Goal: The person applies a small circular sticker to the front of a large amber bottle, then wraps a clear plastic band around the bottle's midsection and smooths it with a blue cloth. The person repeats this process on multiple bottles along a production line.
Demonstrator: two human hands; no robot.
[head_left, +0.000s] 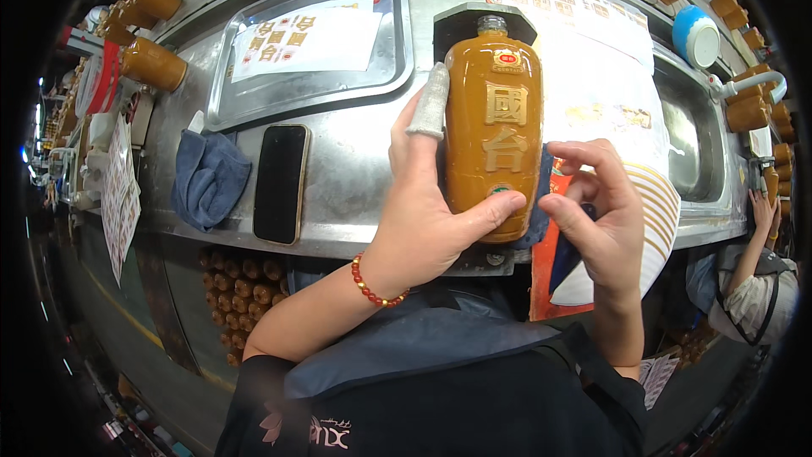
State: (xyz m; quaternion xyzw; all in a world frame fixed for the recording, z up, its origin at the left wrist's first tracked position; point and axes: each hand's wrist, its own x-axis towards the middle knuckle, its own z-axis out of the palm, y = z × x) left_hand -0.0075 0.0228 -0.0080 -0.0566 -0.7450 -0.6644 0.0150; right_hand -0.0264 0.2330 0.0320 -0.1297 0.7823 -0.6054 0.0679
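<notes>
An amber-brown glass bottle (493, 131) with raised gold characters, a small red emblem and a clear, uncapped neck leans back near the bench's front edge. My left hand (427, 195) is closed round its left side, the thumb lying across the lower front; a pale cloth cot covers one finger. Beside the bottle's lower right, my right hand (600, 203) has its index finger and thumb apart, tips close to the glass, the other fingers curled. Blue cloth (539, 218) shows at the bottle's lower right. Something dark blue lies partly behind my right hand.
A metal tray (397, 59) holds sheets of gold decals (313, 38). A phone (281, 184) and crumpled blue cloth (210, 178) lie to the left. White decal paper (584, 59) covers the right side, beside a sink (689, 131). A co-worker's hand (765, 213) shows far right.
</notes>
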